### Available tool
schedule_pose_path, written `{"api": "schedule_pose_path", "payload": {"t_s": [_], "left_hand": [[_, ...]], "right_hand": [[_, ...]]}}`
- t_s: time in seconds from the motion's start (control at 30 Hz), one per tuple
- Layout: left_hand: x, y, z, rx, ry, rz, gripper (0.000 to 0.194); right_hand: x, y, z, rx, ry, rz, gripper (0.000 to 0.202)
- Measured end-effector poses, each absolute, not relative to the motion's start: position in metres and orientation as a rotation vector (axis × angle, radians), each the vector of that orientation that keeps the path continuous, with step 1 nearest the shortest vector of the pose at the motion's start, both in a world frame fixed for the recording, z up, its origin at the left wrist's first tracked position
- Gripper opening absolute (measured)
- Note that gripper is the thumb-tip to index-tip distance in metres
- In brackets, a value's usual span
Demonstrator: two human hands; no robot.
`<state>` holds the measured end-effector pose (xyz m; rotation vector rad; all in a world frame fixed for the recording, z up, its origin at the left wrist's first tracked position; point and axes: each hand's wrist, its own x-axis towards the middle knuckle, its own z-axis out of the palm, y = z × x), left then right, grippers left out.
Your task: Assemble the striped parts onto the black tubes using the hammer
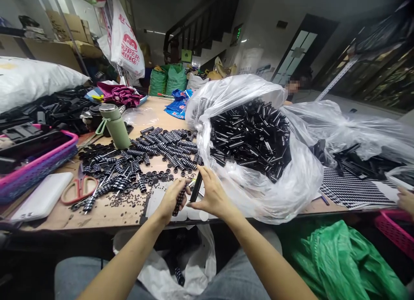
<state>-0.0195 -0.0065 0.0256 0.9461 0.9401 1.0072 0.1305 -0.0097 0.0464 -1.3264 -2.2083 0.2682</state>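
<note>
My left hand [170, 197] is closed around a black rod with a light checked pattern [179, 202], at the table's front edge. Just to its right, my right hand [214, 194] grips a plain black tube [196, 189] between thumb and fingers, tilted nearly upright. Under both hands lies a pale sheet [157, 201]. Patterned rods [168, 147] are heaped beyond my left hand, with metal-stemmed pieces [123, 170], black discs [158, 177] and tiny rings [127, 201] scattered nearby. Many black tubes [252, 138] fill the clear plastic bag [304, 175] beyond my right hand.
On the left are a green flask [116, 129], scissors [79, 190], a white case [43, 196] and a pink-rimmed basket [42, 157]. A white bag [203, 265] hangs below the edge. Another person's hand [406, 201] shows far right, above a green bag [346, 257].
</note>
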Motion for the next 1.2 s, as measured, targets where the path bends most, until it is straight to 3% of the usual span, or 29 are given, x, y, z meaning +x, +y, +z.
{"api": "schedule_pose_path", "payload": {"t_s": [0.17,0.5,0.8,0.93,1.07,1.2], "left_hand": [[-0.023,-0.009,0.026,0.857,0.908,1.010,0.053],[-0.010,-0.022,0.024,0.683,0.903,1.086,0.033],[-0.019,-0.018,0.003,0.931,1.140,1.030,0.034],[-0.026,-0.021,-0.027,1.700,1.415,1.071,0.041],[-0.036,-0.023,-0.048,2.314,1.447,0.826,0.040],[-0.045,-0.022,-0.046,2.700,1.340,0.571,0.034]], "right_hand": [[0.129,-0.025,0.044,-1.180,-2.203,0.471,0.120],[0.112,-0.034,0.030,-0.992,-2.194,0.631,0.111],[0.094,-0.029,0.000,-1.142,-2.133,0.603,0.103],[0.086,-0.025,-0.025,-1.272,-2.121,0.466,0.083],[0.106,-0.026,-0.031,-1.492,-2.198,0.248,0.068],[0.148,-0.033,-0.017,-2.011,-2.125,0.017,0.019]]}}
